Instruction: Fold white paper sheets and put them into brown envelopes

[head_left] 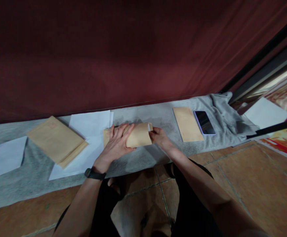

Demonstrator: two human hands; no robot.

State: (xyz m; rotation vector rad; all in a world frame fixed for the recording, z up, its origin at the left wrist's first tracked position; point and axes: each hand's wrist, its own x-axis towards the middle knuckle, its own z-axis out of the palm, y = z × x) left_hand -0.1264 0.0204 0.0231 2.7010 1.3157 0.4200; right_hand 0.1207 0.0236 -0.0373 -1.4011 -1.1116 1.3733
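A tan paper envelope [140, 135] lies across the grey cloth in front of me, its mouth facing right and bulging open. My left hand [118, 140] spans the envelope's left part, fingers over the upper edge and thumb by the lower one, holding it. At the mouth, my right hand [159, 136] has curled fingers, with the tips hidden inside the opening. A bit of white paper [150, 126] shows there. Whether the right fingers pinch that paper or the envelope's lip cannot be seen. Under my left hand, another tan edge [106, 136] sticks out to the left.
Left of my hands, a stack of tan envelopes [56, 140] rests partly on white sheets [91, 123]. Another white sheet [5, 158] lies farther left. To the right are a single envelope [188, 125] and a phone [204, 122]. A dark red panel [133, 65] rises behind the cloth-covered ledge [155, 113].
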